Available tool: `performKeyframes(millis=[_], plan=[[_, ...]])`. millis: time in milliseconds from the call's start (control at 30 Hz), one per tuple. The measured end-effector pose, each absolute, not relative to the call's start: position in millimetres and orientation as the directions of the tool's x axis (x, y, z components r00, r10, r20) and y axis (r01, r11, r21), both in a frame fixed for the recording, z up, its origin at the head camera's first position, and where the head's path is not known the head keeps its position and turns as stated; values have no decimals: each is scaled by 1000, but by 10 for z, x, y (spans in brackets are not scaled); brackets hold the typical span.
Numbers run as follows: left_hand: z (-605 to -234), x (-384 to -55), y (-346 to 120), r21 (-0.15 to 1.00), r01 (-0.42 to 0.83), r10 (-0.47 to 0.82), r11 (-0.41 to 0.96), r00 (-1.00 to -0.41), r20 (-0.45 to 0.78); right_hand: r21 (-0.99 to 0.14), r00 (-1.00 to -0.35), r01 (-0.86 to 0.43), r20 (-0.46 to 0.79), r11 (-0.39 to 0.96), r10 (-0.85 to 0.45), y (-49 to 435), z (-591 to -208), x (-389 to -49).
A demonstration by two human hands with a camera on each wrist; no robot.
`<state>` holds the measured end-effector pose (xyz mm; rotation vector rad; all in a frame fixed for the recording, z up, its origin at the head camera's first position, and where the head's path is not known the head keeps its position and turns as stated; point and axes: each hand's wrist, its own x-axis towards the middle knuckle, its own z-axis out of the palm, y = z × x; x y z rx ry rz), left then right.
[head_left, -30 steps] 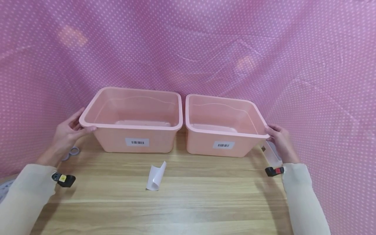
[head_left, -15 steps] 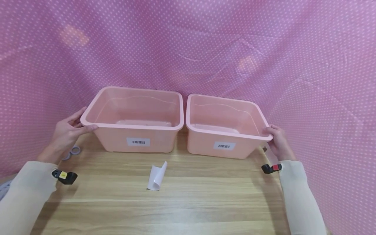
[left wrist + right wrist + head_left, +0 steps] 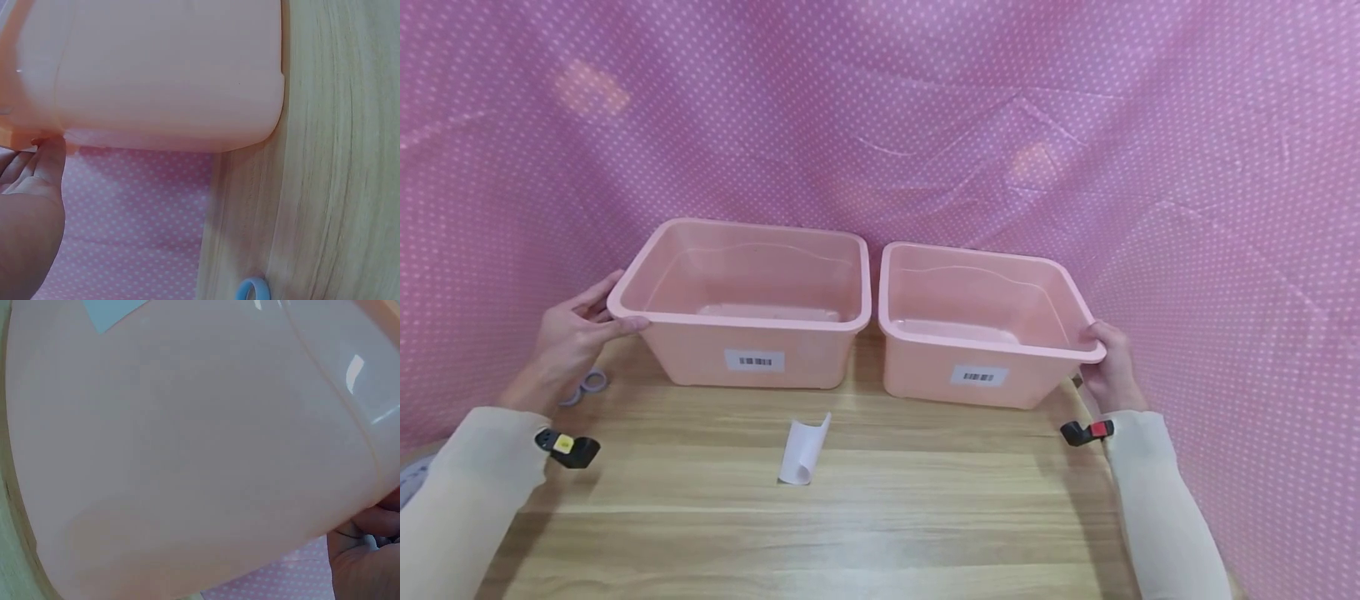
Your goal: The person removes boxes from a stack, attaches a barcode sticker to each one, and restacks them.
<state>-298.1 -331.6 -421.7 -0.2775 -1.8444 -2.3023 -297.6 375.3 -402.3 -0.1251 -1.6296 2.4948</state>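
Two pink plastic bins stand side by side on the wooden table in the head view, a narrow gap between them. The left bin point(image 3: 681, 354) and the right bin point(image 3: 913, 362) each carry a white barcode label point(image 3: 755, 361) on the front wall. My left hand point(image 3: 567, 340) grips the left bin's near left corner, thumb along the rim and fingers beneath it. At the right bin's near right corner, my right hand point(image 3: 1111, 367) grips the rim, its thumb on top. The right wrist view shows its fingers point(image 3: 369, 525) curled under the rim, partly hidden.
A curled white sheet of paper point(image 3: 802, 452) lies on the table point(image 3: 895, 517) in front of the bins. Ring-shaped handles, apparently of scissors point(image 3: 595, 382), show beside my left wrist. A pink dotted cloth point(image 3: 880, 108) hangs behind the bins.
The right bin has shifted slightly rightward and toward me with my right hand, widening the gap a little. The left bin and my left hand have barely moved.
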Motion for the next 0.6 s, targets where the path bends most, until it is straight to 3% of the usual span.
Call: performKeyframes(millis=[600], plan=[[-4223,-2964,-3307,945,253,-25,-208,-967,254,-926,-987,-72,12,-370,161,3756,-3861,-2865]])
